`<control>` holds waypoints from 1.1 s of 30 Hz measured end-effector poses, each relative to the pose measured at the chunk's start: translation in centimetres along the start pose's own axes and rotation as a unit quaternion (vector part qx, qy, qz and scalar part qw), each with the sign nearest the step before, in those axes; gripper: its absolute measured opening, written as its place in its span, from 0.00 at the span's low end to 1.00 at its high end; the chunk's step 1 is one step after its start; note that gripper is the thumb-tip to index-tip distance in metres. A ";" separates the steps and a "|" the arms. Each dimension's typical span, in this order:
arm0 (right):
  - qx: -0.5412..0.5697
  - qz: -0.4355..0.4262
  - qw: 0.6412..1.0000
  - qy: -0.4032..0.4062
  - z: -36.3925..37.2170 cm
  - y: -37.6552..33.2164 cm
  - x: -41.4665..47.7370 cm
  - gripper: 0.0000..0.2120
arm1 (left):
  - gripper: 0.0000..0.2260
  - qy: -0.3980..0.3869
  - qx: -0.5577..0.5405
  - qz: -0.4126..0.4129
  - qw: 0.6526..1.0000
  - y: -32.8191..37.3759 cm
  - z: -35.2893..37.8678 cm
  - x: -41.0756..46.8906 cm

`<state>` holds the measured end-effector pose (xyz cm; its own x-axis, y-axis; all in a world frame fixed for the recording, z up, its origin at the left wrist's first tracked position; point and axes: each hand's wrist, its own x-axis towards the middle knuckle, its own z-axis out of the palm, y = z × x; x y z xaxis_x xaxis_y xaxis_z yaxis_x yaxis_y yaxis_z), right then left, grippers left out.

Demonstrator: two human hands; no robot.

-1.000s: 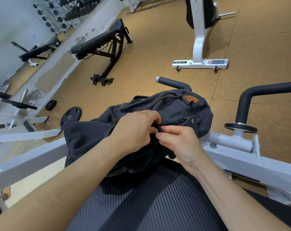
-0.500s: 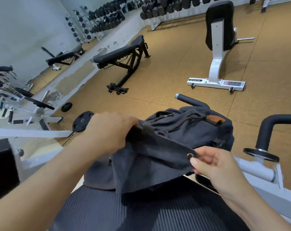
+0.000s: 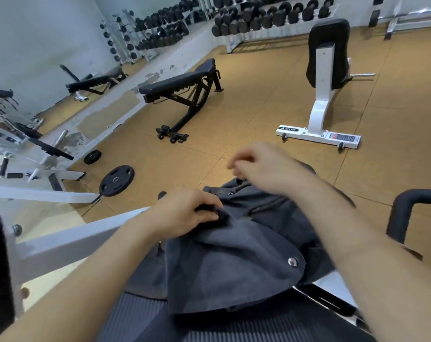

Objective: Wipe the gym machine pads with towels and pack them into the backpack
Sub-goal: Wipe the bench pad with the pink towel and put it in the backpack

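Observation:
A dark grey backpack [image 3: 234, 267] lies on the ribbed black machine pad [image 3: 209, 327] in front of me. Its top flap is folded back toward me, with the metal snap [image 3: 292, 262] facing up. My left hand [image 3: 184, 213] grips a black strap at the base of the flap, on the backpack's left side. My right hand [image 3: 266, 166] is blurred and hovers over the backpack's far end with curled fingers, just above the drawstring cord [image 3: 258, 206]. Whether it pinches the cord is unclear. No towel is in view.
A white frame bar [image 3: 73, 240] runs on my left, and a black padded handle [image 3: 406, 203] rises on my right. Two weight plates [image 3: 116, 180] lie on the cork floor. Beyond stand a black bench [image 3: 182, 87], a white seat machine [image 3: 325, 70] and dumbbell racks [image 3: 258, 18].
The flap was lifted off the backpack and now lies folded back toward me. My right hand let go of its snap corner and moved up to the drawstring end. My view tilted up.

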<state>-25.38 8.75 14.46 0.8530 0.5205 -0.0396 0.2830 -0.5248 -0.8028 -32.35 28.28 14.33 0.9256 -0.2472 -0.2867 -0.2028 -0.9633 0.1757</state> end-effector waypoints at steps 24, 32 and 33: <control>0.181 0.085 0.970 -0.139 6.2 8.5 7.0 0.02 | 0.08 0.028 -0.247 -0.076 0.965 -2.6 2.2 7.6; 0.383 0.108 0.917 -0.001 6.7 9.1 7.2 0.03 | 0.05 0.159 -0.247 -0.083 0.952 -2.7 2.7 7.0; 0.398 0.104 0.912 -0.004 6.6 9.2 7.0 0.03 | 0.05 0.166 -0.227 -0.078 0.957 -2.5 2.6 7.3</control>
<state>-19.72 12.03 2.89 0.8479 0.4715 -0.2424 -0.2949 0.0397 -0.9547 -25.96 28.62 9.33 0.9990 0.0155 -0.0414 0.0363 -0.8229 0.5671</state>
